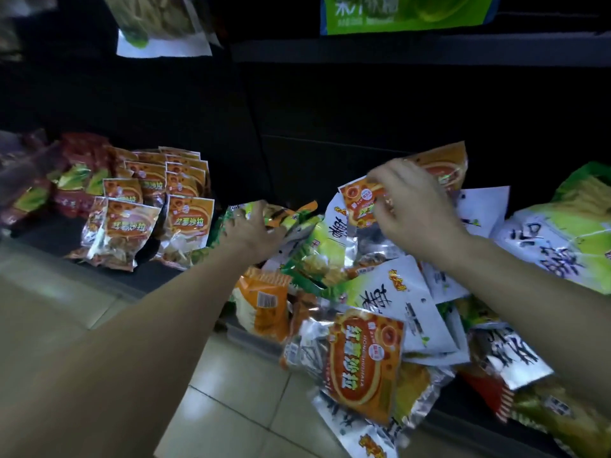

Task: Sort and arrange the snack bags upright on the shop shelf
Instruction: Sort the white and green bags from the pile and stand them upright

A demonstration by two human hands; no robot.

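Right hand (410, 206) pinching an orange snack bag (360, 201) by its top edge, lifted clear of the jumbled heap (363, 292), probably to sort it out by kind. Left hand (251, 229) curled over a green-and-orange bag (291, 216) at the heap's left edge, apparently gripping it, likely steadying the pile. Further left, matching orange bags (155, 200) standing upright in rows, the likely destination. Underneath, a dark low shelf (158, 276); behind, a black back panel; above, hanging green packets (403, 11); below, pale floor tiles (231, 408). Dim lighting.
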